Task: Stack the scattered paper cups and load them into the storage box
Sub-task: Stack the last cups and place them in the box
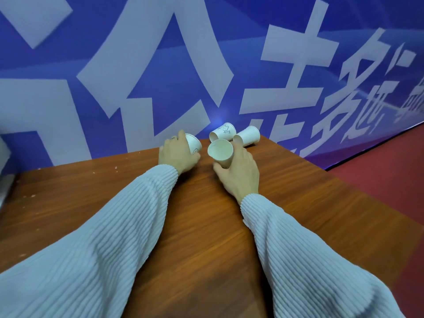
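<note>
Left hand (177, 154) gripped a paper cup (194, 144), right hand (238, 172) held another cup (220, 152), two more cups (223, 131) lay tipped on the table (206, 226).

You get even, fairly bright indoor light, with soft shadows under both sleeves (128, 226) on the table (206, 226). Wide-angle bending warps the banner (137, 65) toward 3 o'clock; edges look soft.

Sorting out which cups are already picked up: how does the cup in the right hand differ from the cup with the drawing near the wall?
The cup in the right hand is gripped, mouth toward the camera; the drawn-on cup lies untouched on its side on the table. The held cup's visible side looks plain. Both are white paper.
</note>
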`<state>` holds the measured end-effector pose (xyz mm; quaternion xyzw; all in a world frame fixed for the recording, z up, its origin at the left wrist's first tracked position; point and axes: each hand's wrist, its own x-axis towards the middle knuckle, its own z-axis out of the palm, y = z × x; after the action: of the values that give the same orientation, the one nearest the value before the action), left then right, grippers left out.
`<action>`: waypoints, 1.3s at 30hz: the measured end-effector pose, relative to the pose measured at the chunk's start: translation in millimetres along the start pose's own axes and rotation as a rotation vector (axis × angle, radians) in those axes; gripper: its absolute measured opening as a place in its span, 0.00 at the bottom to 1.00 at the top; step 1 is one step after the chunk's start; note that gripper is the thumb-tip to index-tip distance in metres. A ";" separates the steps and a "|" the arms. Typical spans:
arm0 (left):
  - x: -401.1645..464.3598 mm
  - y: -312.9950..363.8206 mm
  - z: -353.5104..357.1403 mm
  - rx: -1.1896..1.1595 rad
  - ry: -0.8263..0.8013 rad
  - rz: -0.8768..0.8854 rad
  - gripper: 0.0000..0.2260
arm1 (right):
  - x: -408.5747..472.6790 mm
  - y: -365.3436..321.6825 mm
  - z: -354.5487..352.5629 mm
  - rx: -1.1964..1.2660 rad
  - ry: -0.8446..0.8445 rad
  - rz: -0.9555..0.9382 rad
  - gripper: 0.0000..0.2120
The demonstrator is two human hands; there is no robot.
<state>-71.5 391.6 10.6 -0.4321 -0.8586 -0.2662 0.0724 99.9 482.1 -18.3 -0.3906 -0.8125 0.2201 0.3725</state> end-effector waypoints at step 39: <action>-283.6 -228.7 -363.6 -0.161 0.600 -0.269 0.38 | -191.0 -402.0 67.9 0.606 -0.488 -0.336 0.36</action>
<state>-113.7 -107.7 128.1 -0.2215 -0.8245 -0.4558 0.2518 -62.4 84.6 117.2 -0.0622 -0.8278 0.4712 0.2980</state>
